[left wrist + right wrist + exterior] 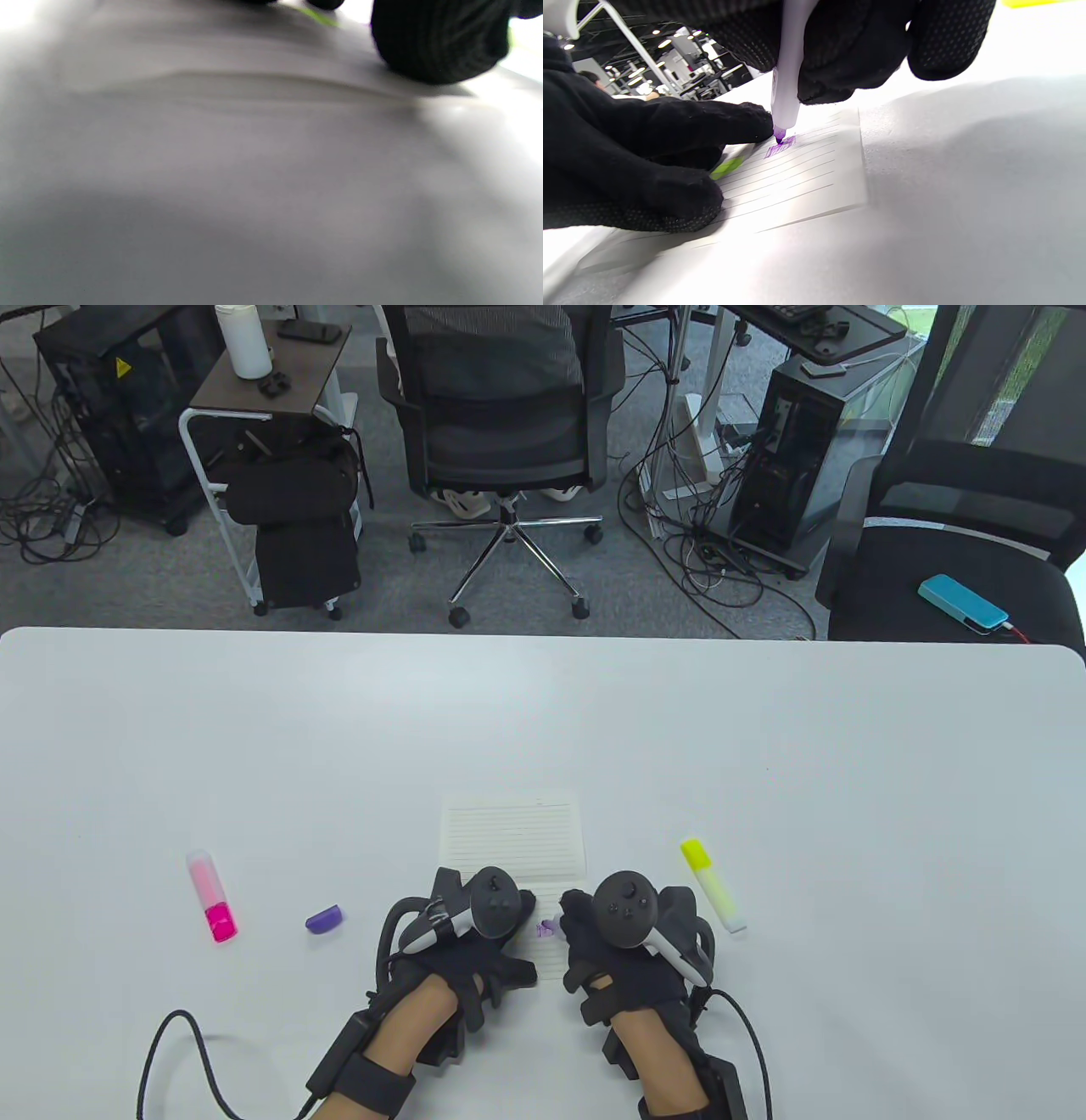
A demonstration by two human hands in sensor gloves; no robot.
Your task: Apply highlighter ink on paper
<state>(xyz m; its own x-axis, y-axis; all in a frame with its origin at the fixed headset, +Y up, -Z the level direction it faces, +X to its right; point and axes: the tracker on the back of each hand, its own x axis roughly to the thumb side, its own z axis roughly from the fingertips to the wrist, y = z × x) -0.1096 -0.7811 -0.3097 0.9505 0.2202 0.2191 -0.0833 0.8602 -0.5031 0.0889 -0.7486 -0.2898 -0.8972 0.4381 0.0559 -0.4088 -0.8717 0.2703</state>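
A lined sheet of paper (pixel 514 836) lies on the white table (pixel 764 746) in front of me. My right hand (pixel 594 937) grips an uncapped purple highlighter (pixel 788 80), its tip touching the paper (pixel 797 178) on a purple mark (pixel 780 148). A green mark (pixel 726 167) lies on the paper beside it. My left hand (pixel 492 950) rests flat on the paper's left part, its fingers (pixel 683 127) pressing the sheet down next to the pen tip. The left wrist view is blurred and shows only the table and a gloved fingertip (pixel 437 38).
A pink highlighter (pixel 212 897) lies at the left, a purple cap (pixel 325 918) beside it. A yellow highlighter (pixel 713 885) lies just right of my right hand. Office chairs and computer towers stand beyond the table's far edge.
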